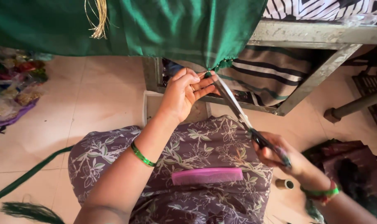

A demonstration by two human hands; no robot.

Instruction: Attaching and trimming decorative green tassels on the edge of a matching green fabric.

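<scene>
The left hand (184, 93) is raised, its fingertips pinched in a narrow grip on the lower corner of the green cloth (155, 29), right where a few small green beads (222, 64) hang along the hem. The cloth drapes down from the top of the view over the edge of a grey metal frame (317, 37), and a tuft of gold threads (98, 20) dangles against it at upper left.

The right hand (279, 157) is closed around the dark handles of the scissors (238, 110). Their long silver blades slant up and left, the tips reaching the pinched corner beside the left fingertips. Whether the blades are parted or shut is hard to tell from this angle; they look nearly together.

A green bangle (142, 157) sits on the left forearm, and green and red bangles (323, 193) on the right wrist. A pink comb (207, 176) lies on the lap, on a purple floral dress (205, 145). On the tiled floor (93, 103), a small spool (284, 183) rests just beside the right wrist, a green ribbon (30, 174) runs off to the lower left, and a dark green tassel (30, 211) lies at the bottom left corner. Striped fabric (267, 74) hangs under the frame.
</scene>
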